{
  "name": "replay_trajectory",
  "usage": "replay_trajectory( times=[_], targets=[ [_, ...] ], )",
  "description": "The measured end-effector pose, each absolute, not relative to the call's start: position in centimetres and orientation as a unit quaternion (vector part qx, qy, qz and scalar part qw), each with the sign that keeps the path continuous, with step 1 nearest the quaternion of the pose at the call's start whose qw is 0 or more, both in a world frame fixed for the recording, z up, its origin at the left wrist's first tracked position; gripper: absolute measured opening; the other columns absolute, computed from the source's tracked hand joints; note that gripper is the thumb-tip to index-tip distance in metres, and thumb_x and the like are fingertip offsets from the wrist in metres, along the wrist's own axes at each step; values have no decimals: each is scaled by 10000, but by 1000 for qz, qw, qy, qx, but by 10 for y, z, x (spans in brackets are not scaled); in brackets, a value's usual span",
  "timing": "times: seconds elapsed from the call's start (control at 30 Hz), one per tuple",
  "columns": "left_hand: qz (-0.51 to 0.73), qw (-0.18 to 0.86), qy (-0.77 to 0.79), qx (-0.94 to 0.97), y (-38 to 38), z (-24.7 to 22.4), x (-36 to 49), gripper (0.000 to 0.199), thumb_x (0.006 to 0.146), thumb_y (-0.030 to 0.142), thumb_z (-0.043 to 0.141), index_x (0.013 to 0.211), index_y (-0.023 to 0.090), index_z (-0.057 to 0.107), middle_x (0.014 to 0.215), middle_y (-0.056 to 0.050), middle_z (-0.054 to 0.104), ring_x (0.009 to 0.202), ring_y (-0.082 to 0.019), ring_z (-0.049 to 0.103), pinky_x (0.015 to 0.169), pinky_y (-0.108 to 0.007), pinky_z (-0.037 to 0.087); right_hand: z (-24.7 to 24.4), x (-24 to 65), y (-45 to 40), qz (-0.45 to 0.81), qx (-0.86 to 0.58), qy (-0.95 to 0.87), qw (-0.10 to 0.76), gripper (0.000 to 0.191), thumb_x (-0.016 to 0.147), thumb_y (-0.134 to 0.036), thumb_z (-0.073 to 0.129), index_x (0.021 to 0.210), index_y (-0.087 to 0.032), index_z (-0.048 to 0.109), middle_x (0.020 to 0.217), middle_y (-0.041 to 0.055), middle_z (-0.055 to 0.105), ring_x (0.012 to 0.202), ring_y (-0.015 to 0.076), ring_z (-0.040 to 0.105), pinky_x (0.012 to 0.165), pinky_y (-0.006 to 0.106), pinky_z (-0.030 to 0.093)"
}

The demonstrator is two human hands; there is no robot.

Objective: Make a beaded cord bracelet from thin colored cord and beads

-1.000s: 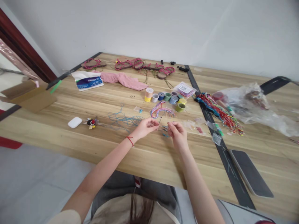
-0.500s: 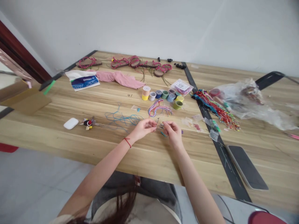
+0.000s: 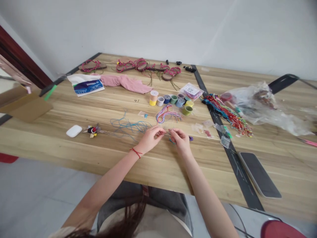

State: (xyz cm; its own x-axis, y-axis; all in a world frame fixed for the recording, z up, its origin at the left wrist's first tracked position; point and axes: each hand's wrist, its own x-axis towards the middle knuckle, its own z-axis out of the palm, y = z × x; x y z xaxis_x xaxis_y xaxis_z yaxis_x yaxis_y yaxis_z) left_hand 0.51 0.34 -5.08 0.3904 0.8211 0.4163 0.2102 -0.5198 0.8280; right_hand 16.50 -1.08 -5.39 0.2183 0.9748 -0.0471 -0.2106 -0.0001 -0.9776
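My left hand [image 3: 151, 137] is closed in a pinch over the table, a red string bracelet [image 3: 136, 152] around its wrist. Facing it, my right hand [image 3: 180, 140] pinches too, the fingertips of both hands almost meeting. A thin thread [image 3: 167, 132] runs between them; its full course is too fine to follow. Just beyond the fingers lies a bundle of pink, white and blue cords [image 3: 163, 114]. Loose blue cords [image 3: 131, 125] spread left of my left hand. Something with a purple end [image 3: 191, 138] shows beside my right hand, partly hidden, and small teal bits [image 3: 171, 141] lie beneath.
Several thread spools [image 3: 173, 99] stand ahead. Strappy sandals [image 3: 170, 73] and a pink cloth [image 3: 126, 83] lie farther back. Keys [image 3: 92, 130] and a white case [image 3: 74, 131] are left; braided cords [image 3: 229, 114], a plastic bag [image 3: 262, 105] and a phone [image 3: 259, 174] are right.
My fingertips have come closer together, the right hand shifting left. The dark thin piece that stood up from my left fingers no longer shows upright. The view has shifted slightly.
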Motion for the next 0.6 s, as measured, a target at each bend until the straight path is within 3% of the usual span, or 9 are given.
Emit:
replay_trajectory(
  times=[0.6],
  targets=[
    [427,298,360,774,2,-48,4,131,859,68,542,921,148,626,901,-43,621,797,-122,606,703,-235,523,-50,167,-11,515,-503,-364,590,329,561,-446,822,731,-190,706,551,-24,607,470,81,433,472,245,334]
  ],
)
